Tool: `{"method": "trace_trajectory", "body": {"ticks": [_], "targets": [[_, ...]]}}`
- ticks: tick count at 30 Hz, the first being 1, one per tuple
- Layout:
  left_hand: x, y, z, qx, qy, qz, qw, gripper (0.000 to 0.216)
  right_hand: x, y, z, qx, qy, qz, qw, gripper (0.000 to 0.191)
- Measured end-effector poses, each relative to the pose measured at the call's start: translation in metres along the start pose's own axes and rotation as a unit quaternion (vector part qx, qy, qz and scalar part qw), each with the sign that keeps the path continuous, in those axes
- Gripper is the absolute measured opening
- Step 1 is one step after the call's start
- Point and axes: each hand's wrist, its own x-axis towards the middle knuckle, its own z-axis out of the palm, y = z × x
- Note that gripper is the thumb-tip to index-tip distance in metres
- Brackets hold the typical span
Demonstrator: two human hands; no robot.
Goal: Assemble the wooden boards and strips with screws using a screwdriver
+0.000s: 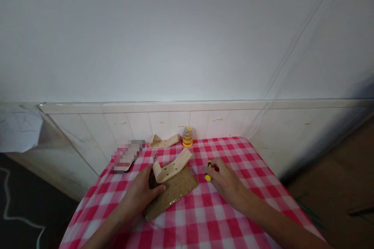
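A brown perforated board (pixel 175 192) lies on a table with a red-and-white checked cloth (pixel 204 218). On the board rests a pale wooden bracket piece (pixel 172 166). My left hand (pixel 143 192) grips the near end of this bracket and the board's left edge, fingers closed round them. My right hand (pixel 223 181) lies on the cloth to the right of the board, fingers curled over a small yellow-and-black screwdriver (pixel 208 171). Something dark sits under my left fingers; I cannot make it out.
A second wooden bracket (pixel 164 141) lies at the table's far edge, beside a small yellow-capped jar of bits (pixel 187 136). A blurred flat object (pixel 127 156) lies at the far left. A white panelled wall (pixel 131 120) stands right behind the table. Dark floor (pixel 336 186) lies to the right.
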Motion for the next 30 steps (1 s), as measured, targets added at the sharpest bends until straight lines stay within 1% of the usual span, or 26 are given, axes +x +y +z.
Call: {"method": "trace_trajectory", "body": {"ticks": [2,4,7,9,12,15,18,20,22,25,26,27,28,30], "targets": [[-0.002,0.001,0.003,-0.013,-0.002,-0.017,1.000,0.056,0.002,0.009,0.011,-0.005,-0.021,0.054,0.998,0.027],[-0.004,0.005,0.004,-0.037,0.008,-0.015,0.999,0.055,0.003,0.019,0.020,-0.018,-0.035,0.072,0.997,0.027],[-0.009,0.017,0.003,-0.101,0.012,0.031,0.994,0.056,0.000,0.036,0.027,-0.050,-0.040,0.011,0.998,0.022],[-0.014,0.027,0.002,-0.140,0.006,0.049,0.989,0.054,-0.005,0.046,0.028,-0.107,-0.017,-0.059,0.992,0.020],[-0.021,0.040,0.006,-0.168,-0.047,0.048,0.983,0.048,-0.017,0.055,0.024,-0.201,0.012,-0.153,0.967,0.023],[-0.026,0.044,0.016,-0.165,-0.099,0.068,0.979,0.045,-0.029,0.058,0.018,-0.243,0.005,-0.197,0.950,0.027],[-0.029,0.040,0.027,-0.128,-0.123,0.094,0.980,0.049,-0.037,0.061,0.017,-0.218,-0.015,-0.192,0.957,0.038],[-0.030,0.036,0.029,-0.106,-0.132,0.090,0.981,0.053,-0.040,0.065,0.018,-0.192,-0.016,-0.177,0.965,0.045],[-0.030,0.032,0.024,-0.112,-0.160,0.079,0.978,0.061,-0.042,0.069,0.020,-0.163,-0.004,-0.161,0.973,0.049],[-0.022,0.027,0.003,-0.148,-0.229,0.085,0.958,0.086,-0.044,0.074,0.022,-0.107,0.026,-0.142,0.984,0.052],[-0.016,0.027,-0.005,-0.147,-0.226,0.089,0.959,0.087,-0.044,0.075,0.022,-0.089,0.037,-0.136,0.986,0.053],[-0.008,0.027,-0.012,-0.121,-0.223,0.088,0.963,0.080,-0.044,0.076,0.022,-0.072,0.047,-0.128,0.988,0.054],[0.003,0.028,-0.018,-0.095,-0.204,0.087,0.970,0.071,-0.044,0.077,0.022,-0.058,0.054,-0.119,0.990,0.055],[0.030,0.032,-0.022,-0.048,-0.130,0.087,0.986,0.049,-0.043,0.078,0.022,-0.035,0.062,-0.099,0.993,0.053]]}}
